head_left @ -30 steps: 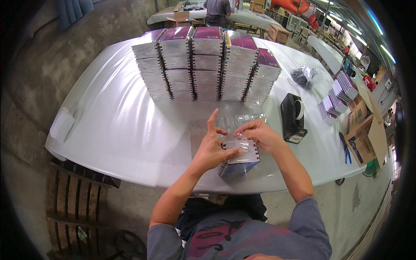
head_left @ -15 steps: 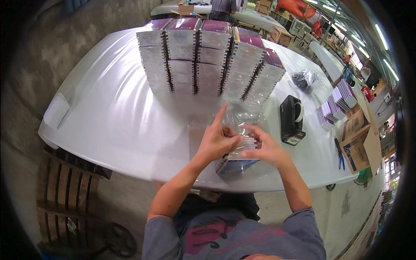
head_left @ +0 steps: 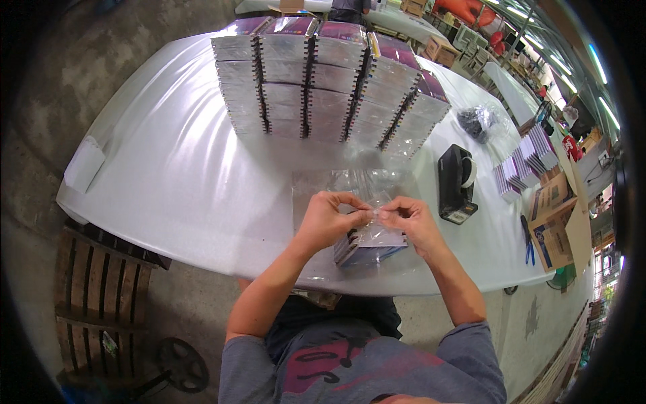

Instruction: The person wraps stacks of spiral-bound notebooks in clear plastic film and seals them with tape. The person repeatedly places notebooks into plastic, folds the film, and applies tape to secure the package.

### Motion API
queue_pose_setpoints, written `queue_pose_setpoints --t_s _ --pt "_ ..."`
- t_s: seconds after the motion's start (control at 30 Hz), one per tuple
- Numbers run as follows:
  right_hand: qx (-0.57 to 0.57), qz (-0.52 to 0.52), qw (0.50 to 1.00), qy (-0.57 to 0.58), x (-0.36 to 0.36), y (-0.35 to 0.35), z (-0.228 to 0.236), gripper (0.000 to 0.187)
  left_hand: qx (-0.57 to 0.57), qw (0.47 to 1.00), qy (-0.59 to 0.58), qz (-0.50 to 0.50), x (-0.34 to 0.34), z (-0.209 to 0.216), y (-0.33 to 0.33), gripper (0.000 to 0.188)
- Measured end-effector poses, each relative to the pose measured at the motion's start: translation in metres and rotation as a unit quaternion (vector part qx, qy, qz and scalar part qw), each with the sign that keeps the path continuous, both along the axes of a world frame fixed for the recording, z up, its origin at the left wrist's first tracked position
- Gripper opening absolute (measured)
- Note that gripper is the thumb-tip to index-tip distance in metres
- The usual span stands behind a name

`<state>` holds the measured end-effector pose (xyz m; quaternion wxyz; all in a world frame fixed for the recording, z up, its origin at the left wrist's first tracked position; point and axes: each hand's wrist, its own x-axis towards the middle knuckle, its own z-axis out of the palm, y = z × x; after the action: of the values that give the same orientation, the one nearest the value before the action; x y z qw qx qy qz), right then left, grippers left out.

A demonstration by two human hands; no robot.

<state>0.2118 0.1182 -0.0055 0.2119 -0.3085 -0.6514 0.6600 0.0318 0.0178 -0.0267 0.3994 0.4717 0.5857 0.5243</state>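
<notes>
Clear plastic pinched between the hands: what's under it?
Under the clear plastic: a book stack, pale on top, bluish in front. The left hand and right hand hide part of its top; underside isn't visible.

A workshop around me now, bare concrete floor [head_left: 508,330], wrapped stacks [head_left: 330,77] lining my table [head_left: 158,168], tape dispenser [head_left: 452,185], cardboard box [head_left: 550,232], strip lights [head_left: 597,64] overhead.

Head-worn fisheye; faces down at hands [head_left: 328,219]; near
</notes>
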Motion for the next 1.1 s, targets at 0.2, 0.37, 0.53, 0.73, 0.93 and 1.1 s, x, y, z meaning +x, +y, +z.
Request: queue_pose_setpoints --t_s 0.2,0.37,0.53,0.73,0.93,1.1 --pt "0.308 0.032 0.950 -0.038 0.000 -0.005 0.013 0.015 0.149 0.927 0.328 0.101 0.019 0.014 -0.009 0.017" --pt "0.532 -0.010 0.837 -0.129 0.002 -0.025 0.027 0.017 0.089 0.939 0.324 0.075 0.027 0.034 -0.023 0.054" --pt "0.664 0.039 0.716 -0.212 0.007 -0.046 0.038 0.015 0.106 0.899 0.421 0.064 0.034 0.033 -0.046 0.066" --pt "0.603 0.132 0.755 -0.220 0.049 -0.046 0.068 0.027 0.166 0.843 0.507 0.066 0.040 0.009 -0.054 0.039" --pt "0.411 -0.361 0.806 -0.226 0.138 0.103 -0.006 0.040 0.166 0.842 0.509 0.067 0.047 0.014 -0.054 0.030" --pt "-0.003 -0.400 0.892 -0.210 0.157 0.142 -0.042 0.046 0.167 0.845 0.506 0.052 0.045 0.015 -0.056 0.032"
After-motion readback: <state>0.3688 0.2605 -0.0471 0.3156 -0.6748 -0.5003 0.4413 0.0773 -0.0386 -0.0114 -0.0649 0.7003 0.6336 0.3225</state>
